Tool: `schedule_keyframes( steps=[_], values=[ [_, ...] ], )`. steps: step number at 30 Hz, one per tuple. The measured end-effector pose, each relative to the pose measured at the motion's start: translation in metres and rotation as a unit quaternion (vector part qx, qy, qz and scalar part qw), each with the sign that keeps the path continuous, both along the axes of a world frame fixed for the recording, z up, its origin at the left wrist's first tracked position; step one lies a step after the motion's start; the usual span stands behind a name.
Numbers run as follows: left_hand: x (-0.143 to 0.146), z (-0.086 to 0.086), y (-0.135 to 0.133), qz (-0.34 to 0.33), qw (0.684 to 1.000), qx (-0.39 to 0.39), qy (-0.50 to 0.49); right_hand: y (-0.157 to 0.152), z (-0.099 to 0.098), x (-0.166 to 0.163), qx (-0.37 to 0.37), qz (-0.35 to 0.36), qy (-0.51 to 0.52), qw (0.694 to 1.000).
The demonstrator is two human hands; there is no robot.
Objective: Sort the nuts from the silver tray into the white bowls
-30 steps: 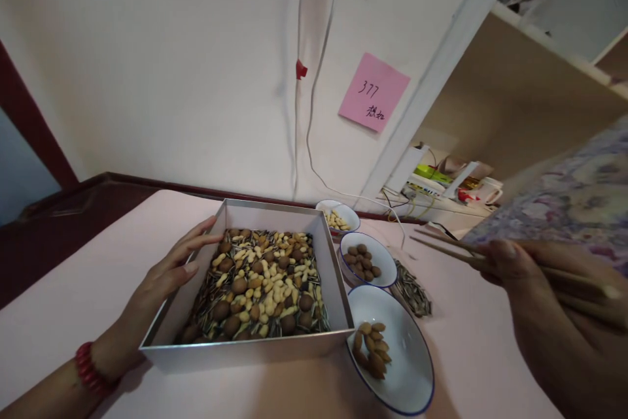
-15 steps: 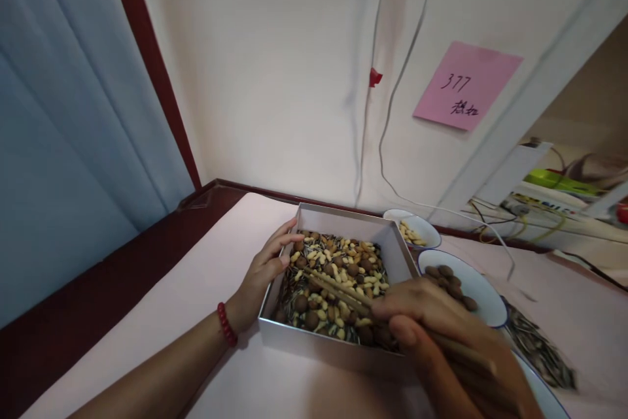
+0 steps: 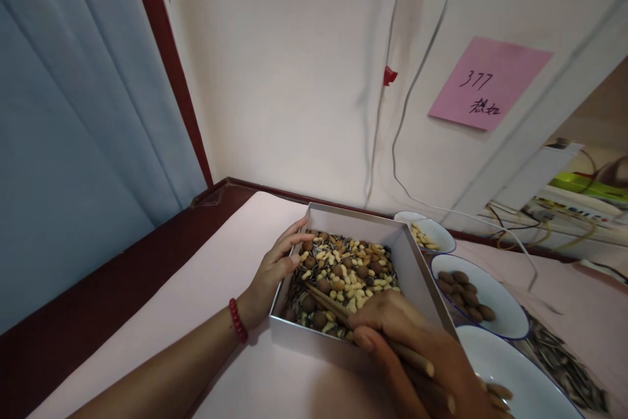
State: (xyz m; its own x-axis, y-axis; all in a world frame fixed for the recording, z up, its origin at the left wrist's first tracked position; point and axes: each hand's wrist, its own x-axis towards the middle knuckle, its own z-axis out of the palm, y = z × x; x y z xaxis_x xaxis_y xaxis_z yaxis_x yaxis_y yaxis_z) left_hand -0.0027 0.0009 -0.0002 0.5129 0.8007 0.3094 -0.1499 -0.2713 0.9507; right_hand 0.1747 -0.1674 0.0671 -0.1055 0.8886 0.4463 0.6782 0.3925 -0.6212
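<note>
A shallow white square box (image 3: 314,343) holds a mix of peanuts (image 3: 351,278), round brown nuts (image 3: 309,303), striped sunflower seeds and longer tan nuts. My left hand (image 3: 267,278), with a red bead bracelet at its wrist, grips the box's left wall, fingertips over the rim. In my right hand (image 3: 412,347) is a pair of wooden chopsticks (image 3: 330,304), which slant down into the mix. Their tips lie close together beside round nuts in the box's left half. Whether they pinch a nut is too small to tell. My right hand hides the box's near right corner.
To the right stand white bowls: one with peanuts (image 3: 426,237), one with oval brown nuts (image 3: 466,298), and a nearer bowl (image 3: 530,373) with a few tan nuts. Striped sunflower seeds (image 3: 564,360) lie on the pink cloth (image 3: 196,314). A white cable (image 3: 471,215) hangs down the wall behind.
My right hand and the chopsticks have drawn left and nearer across the box, uncovering more of the near right bowl. The view has shifted slightly. My left hand stays at the box's wall.
</note>
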Motion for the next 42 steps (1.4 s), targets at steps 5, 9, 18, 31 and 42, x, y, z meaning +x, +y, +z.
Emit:
schedule_keyframes(
  steps=[5,9,18,31,42],
  values=[
    [0.0001,-0.0023,0.0004,-0.006,1.0,0.001,-0.007,-0.0008,0.0,-0.0022,0.07,-0.03,0.027,0.997],
    [-0.0002,-0.0031,0.001,-0.002,1.0,0.009,-0.006,0.0021,-0.0026,0.0003,0.023,0.006,0.012,1.0],
    [0.0001,-0.0036,0.0004,0.005,1.0,0.01,-0.009,0.0007,-0.0005,-0.0012,0.041,-0.017,0.04,0.998],
    [-0.0004,-0.0036,0.0009,0.009,1.0,0.018,-0.004,0.004,-0.0021,0.0,-0.008,0.011,0.017,1.0],
    [0.0,-0.0008,-0.0013,0.011,1.0,0.025,0.0,0.0033,-0.0015,0.0013,-0.023,0.01,0.023,0.999]
  ],
)
